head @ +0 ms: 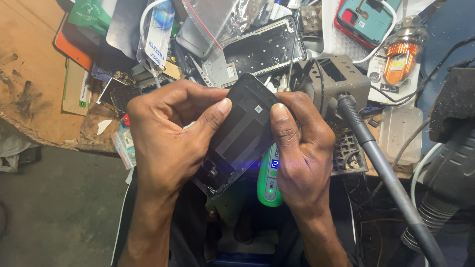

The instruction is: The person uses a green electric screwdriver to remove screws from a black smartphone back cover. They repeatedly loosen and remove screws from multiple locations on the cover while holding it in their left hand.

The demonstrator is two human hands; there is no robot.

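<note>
A black phone back panel (242,131) is held up between both hands, tilted, its inner side facing me. My left hand (168,138) grips its left edge with the thumb pressed on the panel. My right hand (302,153) holds the right edge, thumb on the panel too. A green electric tool (269,180) with a small blue lit display sits under my right palm; a blue glow shows at the panel's lower edge. Whether my right hand also grips the tool is unclear.
The cluttered bench holds a bare phone frame (264,47), a phone in a teal case (366,20), plastic bags, a grey stand (339,79), a thick grey hose (381,168), a clear plastic box (401,133) and a cardboard sheet (29,69) at left.
</note>
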